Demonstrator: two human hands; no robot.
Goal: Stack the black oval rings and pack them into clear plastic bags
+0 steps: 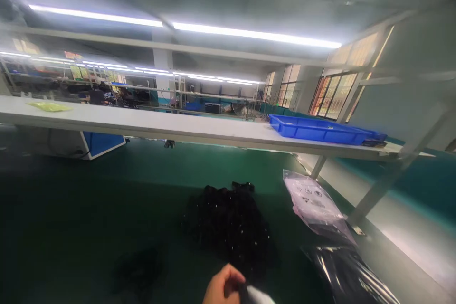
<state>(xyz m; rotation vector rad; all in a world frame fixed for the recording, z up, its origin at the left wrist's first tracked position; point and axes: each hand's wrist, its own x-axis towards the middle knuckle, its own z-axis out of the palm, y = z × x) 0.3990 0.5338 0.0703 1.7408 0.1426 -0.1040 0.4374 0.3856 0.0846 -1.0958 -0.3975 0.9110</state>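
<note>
My left hand (221, 289) reaches in at the bottom edge, slightly left of the middle. Its thumb and forefinger are curled together beside a small dark and whitish item (259, 295). That item is mostly cut off by the frame, so its kind is unclear. Just beyond the hand, a heap of small black pieces (228, 221) with bright glints lies on the dark green work surface (142, 171). A fainter black pile (140, 266) sits in shadow to the left. My right hand is out of view.
A white shelf (171, 122) crosses over the table, bearing a blue tray (317, 130) and a yellow-green packet (50, 106). At right lie a clear pinkish bag (313, 199) and a shiny black bag (352, 275), near a metal post (381, 194). A blue-and-white box (103, 144) stands left.
</note>
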